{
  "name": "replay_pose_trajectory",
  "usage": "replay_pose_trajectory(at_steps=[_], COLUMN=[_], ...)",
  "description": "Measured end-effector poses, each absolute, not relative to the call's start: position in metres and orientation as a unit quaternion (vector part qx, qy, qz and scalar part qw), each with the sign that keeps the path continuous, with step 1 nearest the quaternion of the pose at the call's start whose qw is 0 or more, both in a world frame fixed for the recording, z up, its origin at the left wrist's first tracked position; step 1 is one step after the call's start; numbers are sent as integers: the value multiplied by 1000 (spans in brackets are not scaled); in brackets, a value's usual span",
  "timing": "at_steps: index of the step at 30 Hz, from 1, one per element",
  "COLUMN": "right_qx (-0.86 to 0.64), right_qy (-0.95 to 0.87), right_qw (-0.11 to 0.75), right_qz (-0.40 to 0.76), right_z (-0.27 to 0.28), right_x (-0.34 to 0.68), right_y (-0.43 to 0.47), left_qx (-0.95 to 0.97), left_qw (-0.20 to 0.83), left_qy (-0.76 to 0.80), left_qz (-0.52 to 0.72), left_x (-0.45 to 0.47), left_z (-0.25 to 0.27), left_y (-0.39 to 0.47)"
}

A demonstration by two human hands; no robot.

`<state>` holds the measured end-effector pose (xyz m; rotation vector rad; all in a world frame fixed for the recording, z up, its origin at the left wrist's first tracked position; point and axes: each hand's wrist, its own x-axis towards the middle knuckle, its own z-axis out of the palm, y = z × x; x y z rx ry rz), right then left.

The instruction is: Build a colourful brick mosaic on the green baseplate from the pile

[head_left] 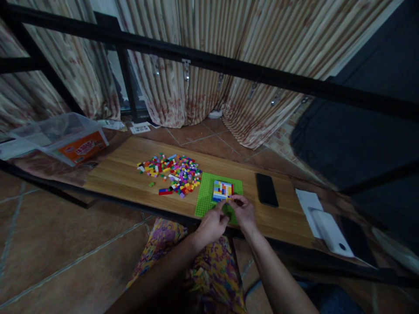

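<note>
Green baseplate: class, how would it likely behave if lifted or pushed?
The green baseplate looks thin and flat, so it is probably light and unlikely to roll. The wooden tabletop looks smooth, so a push might slide the baseplate. The low brick build on the baseplate would probably travel along.

No wording can be read for certain. A clear plastic bin (46,144) carries an orange label (83,147) with large, bold white lettering across it, too blurred to spell out. Beyond the wooden surface (113,168), a white sheet of paper (140,127) bears dark printed blocks, their content too small to make out.
</note>
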<state>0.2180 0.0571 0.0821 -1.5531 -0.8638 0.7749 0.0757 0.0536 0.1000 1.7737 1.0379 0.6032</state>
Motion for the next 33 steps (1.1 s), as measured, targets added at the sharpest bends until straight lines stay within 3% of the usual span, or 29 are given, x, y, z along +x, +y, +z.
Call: replay_pose_trajectory(at_steps=[8,15,23,33], right_qx=[-669,-718,-746,-749], right_qy=[-322,-443,-514,-528], right_qw=[620,516,421,399], right_qz=[253,150,41,26], right_z=[79,62,57,60], right_x=[245,260,253,252], right_y=[56,55,45,43], left_qx=[686,576,561,654], left_qw=[496,525,425,266], left_qy=[454,522,592,643], left_qz=[278,346,392,296], left_x=[37,-15,-60,-51], left_z=[93,86,81,100], left_y=[46,49,66,84])
